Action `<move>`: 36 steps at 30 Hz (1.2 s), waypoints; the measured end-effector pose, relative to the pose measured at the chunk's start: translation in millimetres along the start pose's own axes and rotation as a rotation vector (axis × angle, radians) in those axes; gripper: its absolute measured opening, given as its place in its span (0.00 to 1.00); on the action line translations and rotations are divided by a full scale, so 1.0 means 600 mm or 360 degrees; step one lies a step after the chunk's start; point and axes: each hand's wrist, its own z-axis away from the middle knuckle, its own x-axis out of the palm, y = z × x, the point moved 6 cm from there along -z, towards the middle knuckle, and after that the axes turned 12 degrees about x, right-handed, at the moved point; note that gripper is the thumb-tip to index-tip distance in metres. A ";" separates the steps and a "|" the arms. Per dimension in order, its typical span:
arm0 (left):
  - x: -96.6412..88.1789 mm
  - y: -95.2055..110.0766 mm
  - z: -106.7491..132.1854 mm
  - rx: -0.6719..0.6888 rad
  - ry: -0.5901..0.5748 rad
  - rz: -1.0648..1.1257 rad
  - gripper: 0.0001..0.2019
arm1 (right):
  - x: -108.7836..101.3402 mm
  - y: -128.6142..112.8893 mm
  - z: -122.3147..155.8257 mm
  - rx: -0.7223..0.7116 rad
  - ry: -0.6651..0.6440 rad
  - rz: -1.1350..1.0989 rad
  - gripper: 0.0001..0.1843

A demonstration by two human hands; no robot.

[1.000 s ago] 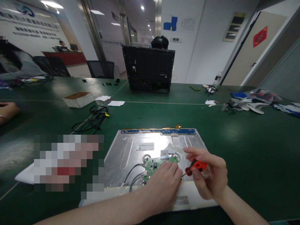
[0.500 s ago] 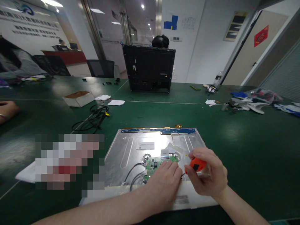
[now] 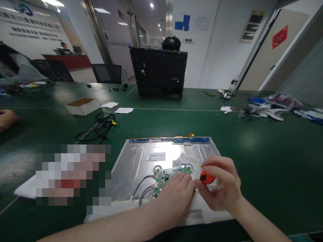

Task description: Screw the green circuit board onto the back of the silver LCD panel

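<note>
A silver flat display panel lies back side up in front of me. On it sits a green circuit board with black cables at its left. My left hand rests over the board's lower right part, fingers bent and close together, fingertips hidden. Just right of it, my right hand pinches the orange-red handle of a screwdriver between thumb and fingers. The screwdriver points toward my left fingers; its tip is hidden. A narrow blue circuit strip runs along the panel's far edge.
A black monitor housing stands across the green table, a person behind it. Left are an open box, coiled black cable and another person's hand. Gloves and bagged items lie far right. A blurred patch covers the near left.
My right hand has shifted slightly left, and the screwdriver handle has turned and moved closer to my left hand. My left hand holds its place on the board. The view shifted slightly.
</note>
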 end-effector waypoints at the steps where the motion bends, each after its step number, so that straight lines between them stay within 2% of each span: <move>1: 0.002 -0.001 0.001 0.0004 0.0023 0.0007 0.11 | 0.000 -0.002 -0.002 -0.0012 0.0016 0.0062 0.18; 4: 0.010 -0.005 0.002 0.0000 0.0088 -0.0014 0.10 | 0.002 -0.006 -0.005 -0.0014 -0.0002 0.0109 0.17; 8: 0.016 -0.006 0.002 -0.0006 0.0086 -0.0064 0.08 | 0.004 -0.004 -0.001 -0.0004 -0.0078 0.0025 0.24; 11: 0.008 -0.005 0.001 -0.0021 0.0078 -0.0047 0.08 | 0.006 0.003 0.005 0.0008 -0.0114 -0.0095 0.27; 15: -0.006 0.001 0.000 -0.0002 0.0046 -0.0012 0.08 | 0.004 0.007 0.004 0.0008 -0.0086 -0.0248 0.27; 23: -0.023 0.004 0.001 0.0005 0.0099 0.0126 0.09 | 0.004 -0.003 -0.008 0.0030 -0.0008 0.0090 0.20; 30: -0.025 0.003 0.002 -0.0032 0.0050 0.0133 0.09 | 0.005 0.007 -0.002 0.0063 -0.0106 -0.0208 0.27; 36: -0.025 0.002 0.002 -0.0066 0.0055 0.0139 0.08 | 0.008 0.014 0.000 0.0120 -0.0088 -0.0358 0.31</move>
